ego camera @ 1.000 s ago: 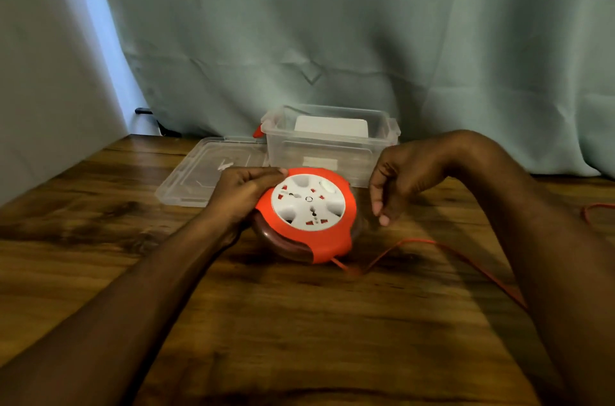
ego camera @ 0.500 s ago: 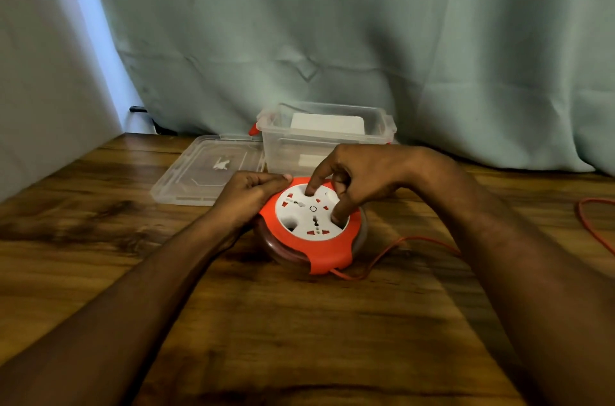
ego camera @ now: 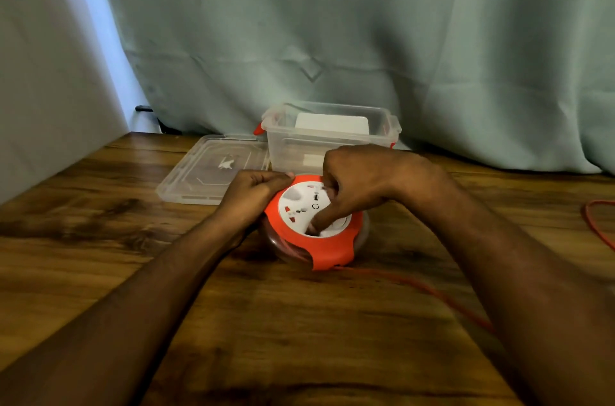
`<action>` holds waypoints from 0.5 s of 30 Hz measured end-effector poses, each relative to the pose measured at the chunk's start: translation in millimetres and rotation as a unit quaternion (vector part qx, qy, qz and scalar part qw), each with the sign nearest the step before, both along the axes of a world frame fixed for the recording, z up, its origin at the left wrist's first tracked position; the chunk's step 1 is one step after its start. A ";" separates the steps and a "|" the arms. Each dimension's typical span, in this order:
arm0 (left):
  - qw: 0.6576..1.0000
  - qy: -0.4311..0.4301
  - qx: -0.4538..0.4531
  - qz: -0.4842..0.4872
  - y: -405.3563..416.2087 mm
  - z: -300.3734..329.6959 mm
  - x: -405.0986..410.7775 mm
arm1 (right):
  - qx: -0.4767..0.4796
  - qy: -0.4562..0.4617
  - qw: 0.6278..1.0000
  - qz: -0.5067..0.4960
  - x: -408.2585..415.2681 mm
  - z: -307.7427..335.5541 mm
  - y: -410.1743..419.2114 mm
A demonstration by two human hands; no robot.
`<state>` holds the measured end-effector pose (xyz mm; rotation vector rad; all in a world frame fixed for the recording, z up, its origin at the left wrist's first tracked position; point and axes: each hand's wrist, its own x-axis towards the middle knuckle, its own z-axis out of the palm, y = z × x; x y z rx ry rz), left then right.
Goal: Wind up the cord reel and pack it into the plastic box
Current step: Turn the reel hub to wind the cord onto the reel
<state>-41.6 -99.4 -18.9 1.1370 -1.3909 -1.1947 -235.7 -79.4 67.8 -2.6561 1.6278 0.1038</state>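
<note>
The round orange cord reel (ego camera: 327,247) with a white socket face lies flat on the wooden table (ego camera: 299,322). My left hand (ego camera: 254,194) grips its left rim. My right hand (ego camera: 357,184) rests on top of the white face, fingers curled, one finger pushed into a recess of the dial. The orange cord (ego camera: 432,292) runs from the reel's front to the right and under my right arm. Just behind the reel stands the clear plastic box (ego camera: 332,139), open, with a white item inside.
The box's clear lid (ego camera: 213,169) lies flat to the left of the box. More orange cord (ego camera: 595,226) loops at the right table edge. A teal curtain hangs behind the table, and a pale wall closes the left side.
My right hand came from beside the reel onto its white face and has turned round it. The dial has rotated. The cord's slack has shifted. My left hand has kept its hold.
</note>
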 end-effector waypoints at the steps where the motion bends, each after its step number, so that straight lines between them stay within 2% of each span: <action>1: 1.000 -0.004 -0.003 0.004 -1.0 -0.3 0.5 | -0.013 0.014 1.000 -0.005 2.8 -2.6 -0.4; 6: 1.000 -0.012 0.014 -0.007 -4.2 -1.2 3.8 | 0.010 0.012 1.000 -0.017 10.9 -7.0 -0.3; 12: 0.999 -0.039 0.025 -0.029 -5.3 -1.2 3.0 | 0.040 -0.060 0.996 0.053 -10.6 15.7 3.6; 15: 0.998 -0.048 0.026 -0.044 -5.1 0.4 2.4 | 0.086 -0.093 0.990 0.059 -19.8 17.3 1.1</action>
